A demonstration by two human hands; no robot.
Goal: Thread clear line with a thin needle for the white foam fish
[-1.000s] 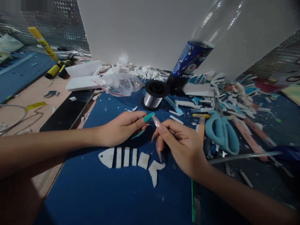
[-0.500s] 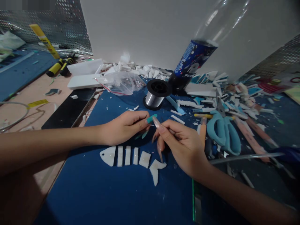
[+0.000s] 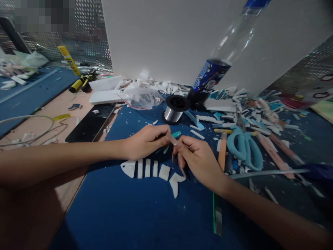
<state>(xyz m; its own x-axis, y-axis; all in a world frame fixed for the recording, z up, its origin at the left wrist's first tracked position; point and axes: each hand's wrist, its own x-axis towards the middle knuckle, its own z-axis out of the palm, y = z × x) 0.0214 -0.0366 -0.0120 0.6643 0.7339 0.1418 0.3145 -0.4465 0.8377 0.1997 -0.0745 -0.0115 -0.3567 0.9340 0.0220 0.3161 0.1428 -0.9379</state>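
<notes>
My left hand (image 3: pixel 151 140) and my right hand (image 3: pixel 197 158) meet above the blue mat, fingers pinched together and thumbs nearly touching. Long teal nails show on the left, long pale ones on the right. What they pinch, if anything, is too small or hidden to tell. Just below them lies a row of white fish-shaped pieces: a head with a small hole (image 3: pixel 129 169), several narrow strips (image 3: pixel 147 168), a squarish piece (image 3: pixel 164 172) and a forked tail (image 3: pixel 175 184). Behind the hands stands a black spool of clear, shiny line (image 3: pixel 173 114).
A leaning Pepsi bottle (image 3: pixel 209 78) stands behind the spool, near a zip bag (image 3: pixel 145 99). To the right lie blue-handled scissors (image 3: pixel 246 147) and heaps of white and blue scraps (image 3: pixel 262 111). A dark phone-like slab (image 3: pixel 90 123) and yellow-black pliers (image 3: pixel 82 83) lie left.
The view has shifted, so the scene sits a little further right on the left side. Both hands remain pinched together; the right thumb has come closer to the left fingertips.
</notes>
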